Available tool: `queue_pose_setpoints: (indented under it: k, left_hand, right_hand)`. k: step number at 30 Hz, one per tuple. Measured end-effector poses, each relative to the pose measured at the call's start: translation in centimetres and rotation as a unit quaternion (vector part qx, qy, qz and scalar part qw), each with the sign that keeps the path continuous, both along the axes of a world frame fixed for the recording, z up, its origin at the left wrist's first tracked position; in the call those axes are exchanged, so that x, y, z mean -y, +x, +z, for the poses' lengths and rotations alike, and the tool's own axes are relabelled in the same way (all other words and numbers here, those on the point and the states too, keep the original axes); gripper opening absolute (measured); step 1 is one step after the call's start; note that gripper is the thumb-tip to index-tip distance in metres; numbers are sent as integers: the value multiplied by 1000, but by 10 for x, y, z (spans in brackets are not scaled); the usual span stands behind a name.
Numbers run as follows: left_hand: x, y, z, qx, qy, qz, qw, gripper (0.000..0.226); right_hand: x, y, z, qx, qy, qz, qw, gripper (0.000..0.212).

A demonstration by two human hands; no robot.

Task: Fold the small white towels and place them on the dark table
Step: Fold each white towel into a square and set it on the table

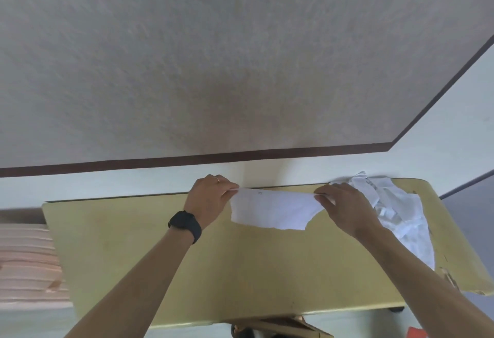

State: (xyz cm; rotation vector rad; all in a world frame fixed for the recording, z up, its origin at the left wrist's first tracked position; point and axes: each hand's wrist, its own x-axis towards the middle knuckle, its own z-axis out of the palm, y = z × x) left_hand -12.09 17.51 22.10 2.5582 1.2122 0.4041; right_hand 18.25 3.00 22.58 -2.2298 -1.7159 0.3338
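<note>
Left hand (pixel 211 198) pinching one top corner of a small white towel (pixel 272 210), right hand (pixel 344 205) pinching the other, towel stretched above the yellow table (pixel 187 270), toward 12 o'clock, crumpled towel heap (pixel 395 209) at 3 o'clock

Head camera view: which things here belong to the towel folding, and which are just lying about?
Belongs to the job:
- white towel, pinched at its top corners by the left hand and right hand
- pile of white towels on the yellow table

Just lying about:
- pink stack left of the table
- orange object, bottom right, cut off by the frame
</note>
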Motion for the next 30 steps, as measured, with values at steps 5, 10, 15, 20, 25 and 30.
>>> queue_pose_setpoints:
  k: [5,10,15,20,25,30]
  left_hand:
    - [-16,1,-5,16,79,35,996,20]
    - [7,-17,-35,-30,129,27,991,26]
    - [63,-49,-99,-95,43,20,994,26]
    - [136,-75,-153,-167,-91,14,982,36]
    - [188,-91,-179,-216,-141,-27,966,39]
    - [188,-89,-178,-175,-259,28,949,20]
  right_hand:
    - [-18,-4,-17,10,95,-8,995,9]
    - [-6,-16,-54,-16,97,3,995,16]
    - [44,-46,-116,-87,10,-28,996,12]
    - [117,-80,-176,-118,-153,-36,980,10]
    - [170,-104,-193,-148,-247,-50,956,12]
    - [167,-98,-186,-205,-256,-81,941,9]
